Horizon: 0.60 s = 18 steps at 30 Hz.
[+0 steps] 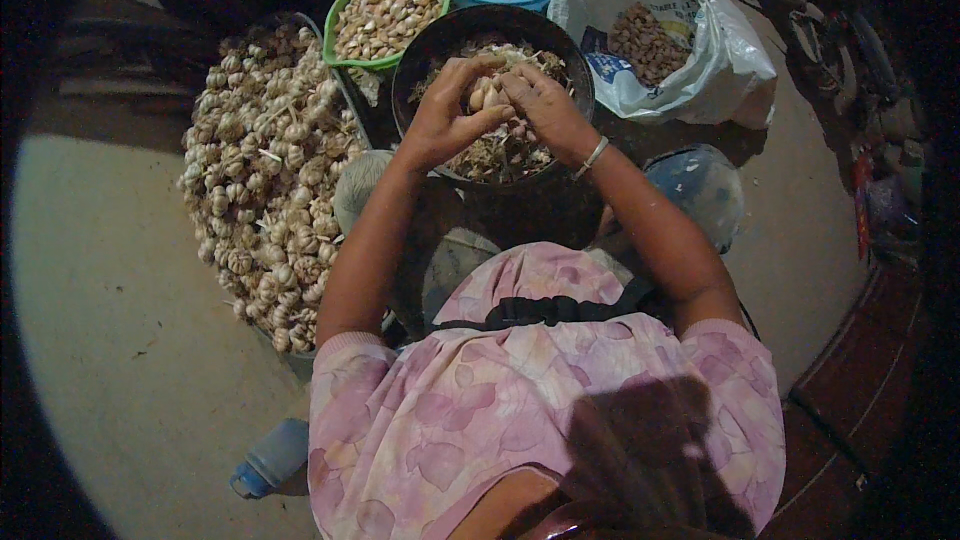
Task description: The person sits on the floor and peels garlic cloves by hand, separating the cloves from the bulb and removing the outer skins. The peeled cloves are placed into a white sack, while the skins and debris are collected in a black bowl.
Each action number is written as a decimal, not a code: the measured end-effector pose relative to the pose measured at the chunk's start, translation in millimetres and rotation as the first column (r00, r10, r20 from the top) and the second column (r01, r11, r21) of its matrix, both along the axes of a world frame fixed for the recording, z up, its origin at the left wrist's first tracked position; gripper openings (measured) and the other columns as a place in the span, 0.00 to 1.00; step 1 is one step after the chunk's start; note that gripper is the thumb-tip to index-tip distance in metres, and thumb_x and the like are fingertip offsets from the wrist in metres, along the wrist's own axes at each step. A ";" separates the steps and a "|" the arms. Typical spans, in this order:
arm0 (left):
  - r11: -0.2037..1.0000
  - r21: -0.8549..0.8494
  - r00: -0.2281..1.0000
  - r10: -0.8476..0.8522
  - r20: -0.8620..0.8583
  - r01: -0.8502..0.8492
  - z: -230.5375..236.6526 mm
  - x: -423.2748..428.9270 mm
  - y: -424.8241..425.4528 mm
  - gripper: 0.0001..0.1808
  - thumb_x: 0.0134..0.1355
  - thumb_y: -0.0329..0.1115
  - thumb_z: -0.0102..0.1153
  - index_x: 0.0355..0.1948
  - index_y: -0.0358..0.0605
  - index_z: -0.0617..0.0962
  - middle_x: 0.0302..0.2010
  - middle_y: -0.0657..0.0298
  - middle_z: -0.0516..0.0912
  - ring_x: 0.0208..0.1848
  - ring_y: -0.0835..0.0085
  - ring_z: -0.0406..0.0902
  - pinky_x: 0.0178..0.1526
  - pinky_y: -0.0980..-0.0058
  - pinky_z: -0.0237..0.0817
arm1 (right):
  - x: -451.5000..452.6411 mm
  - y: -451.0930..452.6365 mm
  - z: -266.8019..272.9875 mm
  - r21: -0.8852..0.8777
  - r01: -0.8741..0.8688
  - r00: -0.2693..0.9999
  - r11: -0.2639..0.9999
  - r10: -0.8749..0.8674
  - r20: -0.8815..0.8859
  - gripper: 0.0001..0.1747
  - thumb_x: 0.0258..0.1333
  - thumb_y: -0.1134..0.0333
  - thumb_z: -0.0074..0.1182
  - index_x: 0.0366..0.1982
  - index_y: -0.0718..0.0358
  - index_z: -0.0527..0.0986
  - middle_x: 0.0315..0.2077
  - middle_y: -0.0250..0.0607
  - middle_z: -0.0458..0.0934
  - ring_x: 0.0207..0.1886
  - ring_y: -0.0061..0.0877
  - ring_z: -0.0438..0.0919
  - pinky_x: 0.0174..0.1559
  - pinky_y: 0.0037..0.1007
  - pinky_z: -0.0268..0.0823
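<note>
Both of my hands are together over a dark round basin point(401, 101). Between them is a partly split garlic bulb point(489, 95) with plump, pale brown cloves showing. My left hand point(450, 116) cradles it from the left, its thumb along the near side. From the right, the bent fingers of my right hand point(553, 114) press against the same bulb, partly hiding it. Below the hands, garlic skins and dry roots point(499, 157) fill the basin, with some reddish cloves among them.
A large heap of garlic bulbs point(277, 165) lies at the left. Beyond the basin stand a green bowl point(328, 45) and a blue bowl point(491, 1) of loose cloves. An open white plastic sack point(727, 52) holds smaller cloves. A bottle point(274, 454) lies on the floor.
</note>
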<state>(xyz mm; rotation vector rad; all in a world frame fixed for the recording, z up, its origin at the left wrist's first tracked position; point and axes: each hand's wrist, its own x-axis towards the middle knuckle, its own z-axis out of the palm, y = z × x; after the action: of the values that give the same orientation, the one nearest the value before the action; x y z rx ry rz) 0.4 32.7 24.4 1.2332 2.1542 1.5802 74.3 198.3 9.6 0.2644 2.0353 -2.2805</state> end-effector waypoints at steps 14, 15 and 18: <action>0.965 0.224 0.836 -0.010 0.549 -0.136 2.3 -3.3 -8.8 0.32 0.57 0.31 0.64 0.62 0.43 0.67 0.54 0.61 0.72 0.52 0.72 0.74 0.51 0.73 0.71 | -0.9 14.4 9.8 -0.484 0.018 0.999 0.875 0.003 0.043 0.14 0.65 0.56 0.50 0.44 0.57 0.70 0.35 0.32 0.78 0.27 0.11 0.73 0.17 0.09 0.56; 0.970 0.203 0.851 0.007 0.526 -0.133 2.5 -3.2 -8.9 0.32 0.57 0.31 0.64 0.62 0.42 0.67 0.54 0.61 0.71 0.52 0.72 0.74 0.52 0.73 0.71 | -2.3 15.1 7.2 -0.402 0.049 0.998 0.915 -0.028 0.058 0.13 0.65 0.57 0.50 0.44 0.57 0.70 0.35 0.32 0.78 0.27 0.11 0.73 0.18 0.10 0.56; 0.984 0.131 0.898 0.052 0.438 -0.121 1.6 -3.4 -8.1 0.31 0.56 0.30 0.65 0.61 0.42 0.68 0.53 0.61 0.70 0.53 0.72 0.74 0.53 0.72 0.71 | -0.4 13.9 7.4 -0.334 0.044 0.999 0.942 -0.032 0.044 0.13 0.63 0.57 0.52 0.42 0.58 0.70 0.33 0.32 0.78 0.29 0.12 0.74 0.19 0.12 0.59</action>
<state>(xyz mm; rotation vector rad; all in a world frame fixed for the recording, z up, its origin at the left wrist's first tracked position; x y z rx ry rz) -3.0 24.6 26.1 0.7305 1.8500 1.8771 73.8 212.2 17.0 0.3215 1.5985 -2.5698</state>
